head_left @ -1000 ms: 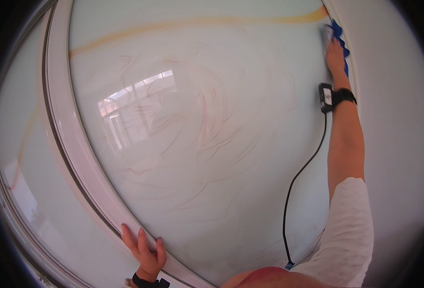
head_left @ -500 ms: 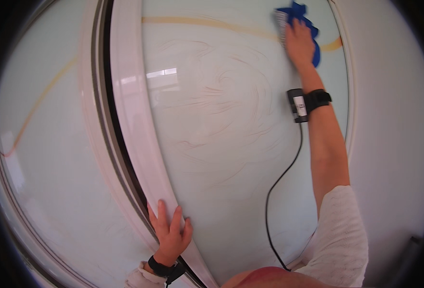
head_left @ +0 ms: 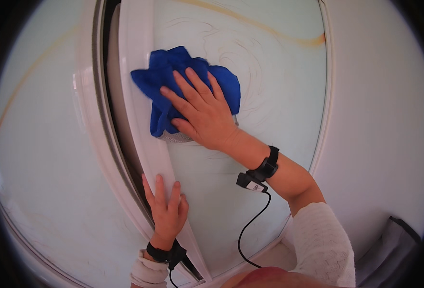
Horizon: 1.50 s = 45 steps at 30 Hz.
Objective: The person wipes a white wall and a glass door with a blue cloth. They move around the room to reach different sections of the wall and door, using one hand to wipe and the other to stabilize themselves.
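A blue cloth, with a grey-and-white textured part along its lower edge, lies bunched against a door. It covers the left side of the glossy pale panel and part of the white upright frame. Fingers spread wide, my right hand is open and presses the cloth flat from above. Below it, my left hand rests open on the same frame. Its fingers point upward, and the leftmost ones reach the dark gap at the frame's edge.
Another pale panel stands left of the gap. A cabled black device is strapped to my right forearm, and a black strap circles my left wrist. To the right are a plain wall and dark grey fabric low down.
My right hand and the cloth have moved left and down, from the panel's upper right to the frame's edge. My left hand stays on the frame. The view has shifted slightly.
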Tool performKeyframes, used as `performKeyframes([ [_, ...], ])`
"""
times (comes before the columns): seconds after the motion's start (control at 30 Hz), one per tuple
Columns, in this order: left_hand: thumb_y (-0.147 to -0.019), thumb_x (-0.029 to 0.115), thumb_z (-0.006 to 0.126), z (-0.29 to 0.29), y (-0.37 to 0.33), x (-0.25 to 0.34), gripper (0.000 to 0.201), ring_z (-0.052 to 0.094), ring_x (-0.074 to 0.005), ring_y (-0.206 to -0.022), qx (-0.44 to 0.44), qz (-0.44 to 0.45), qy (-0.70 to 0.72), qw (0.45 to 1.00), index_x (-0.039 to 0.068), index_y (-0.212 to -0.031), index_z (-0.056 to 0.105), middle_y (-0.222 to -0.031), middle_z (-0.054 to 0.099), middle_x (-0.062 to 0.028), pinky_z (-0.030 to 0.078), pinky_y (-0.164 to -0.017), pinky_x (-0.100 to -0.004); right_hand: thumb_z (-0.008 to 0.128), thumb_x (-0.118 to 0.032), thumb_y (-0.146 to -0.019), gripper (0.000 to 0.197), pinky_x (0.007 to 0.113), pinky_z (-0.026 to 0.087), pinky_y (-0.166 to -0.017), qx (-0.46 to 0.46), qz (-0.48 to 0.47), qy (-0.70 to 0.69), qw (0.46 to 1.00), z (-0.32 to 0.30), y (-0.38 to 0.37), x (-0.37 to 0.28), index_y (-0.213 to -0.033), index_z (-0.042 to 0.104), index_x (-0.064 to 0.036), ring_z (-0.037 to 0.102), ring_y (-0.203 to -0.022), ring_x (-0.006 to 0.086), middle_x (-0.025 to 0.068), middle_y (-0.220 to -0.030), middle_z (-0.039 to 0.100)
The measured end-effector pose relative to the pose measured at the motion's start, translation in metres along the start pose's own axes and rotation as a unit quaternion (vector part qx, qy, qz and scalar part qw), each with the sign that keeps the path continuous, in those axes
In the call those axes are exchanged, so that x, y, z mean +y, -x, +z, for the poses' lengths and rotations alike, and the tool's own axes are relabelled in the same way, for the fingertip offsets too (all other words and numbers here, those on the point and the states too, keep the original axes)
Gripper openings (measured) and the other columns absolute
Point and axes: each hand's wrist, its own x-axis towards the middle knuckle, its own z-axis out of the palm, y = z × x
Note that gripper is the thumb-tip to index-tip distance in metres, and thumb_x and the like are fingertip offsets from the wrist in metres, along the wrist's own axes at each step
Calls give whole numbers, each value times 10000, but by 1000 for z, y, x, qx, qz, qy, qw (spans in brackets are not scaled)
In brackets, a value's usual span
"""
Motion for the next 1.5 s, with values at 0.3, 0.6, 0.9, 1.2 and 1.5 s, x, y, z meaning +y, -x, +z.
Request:
performKeyframes([
  [0.3, -811, 32, 737, 98, 53, 84, 721, 274, -541, -1438, 3, -49, -28, 998, 62, -1450, 405, -1576, 262, -305, 258, -1146, -651, 610, -315, -948, 553, 548, 238, -1176, 123, 61, 62, 989, -38, 108, 210, -1479, 488, -220, 368, -1444, 325, 120, -1529, 461],
  [0.6, -938, 131, 610, -26, 168, 7, 617, 254, -470, -1471, -27, -102, -130, 986, -2, -1479, 346, -1600, 225, -303, 224, -1190, -552, 399, -367, -1057, 513, 492, 254, -1188, 161, 180, 226, 944, -15, 176, 269, -1469, 470, -68, 306, -1489, 328, 142, -1590, 374],
  [0.9, -939, 125, 597, -176, 157, -67, 619, 237, -443, -1486, 27, -113, -137, 984, -4, -1486, 337, -1613, 214, -282, 194, -1205, -533, 364, -400, -1059, 561, 473, 299, -1178, 166, 403, 189, 880, -21, 176, 253, -1462, 473, -26, 375, -1433, 413, 221, -1529, 439],
  [1.2, -863, 76, 639, -189, 103, -48, 689, 276, -461, -1459, 37, -143, -146, 978, -70, -1462, 330, -1586, 248, -311, 226, -1194, -513, 356, -500, -1033, 621, 577, 289, -1148, 189, 362, 160, 899, -17, 34, 190, -1496, 456, -100, 341, -1458, 396, 185, -1567, 404],
  [1.5, -879, 78, 638, -204, 49, 35, 687, 307, -488, -1438, 14, -128, -176, 976, -49, -1475, 322, -1566, 262, -329, 283, -1169, -538, 572, -352, -953, 586, 574, 300, -1132, 198, 57, -40, 978, -57, -128, -63, -1464, 496, -74, 403, -1396, 395, 237, -1495, 457],
])
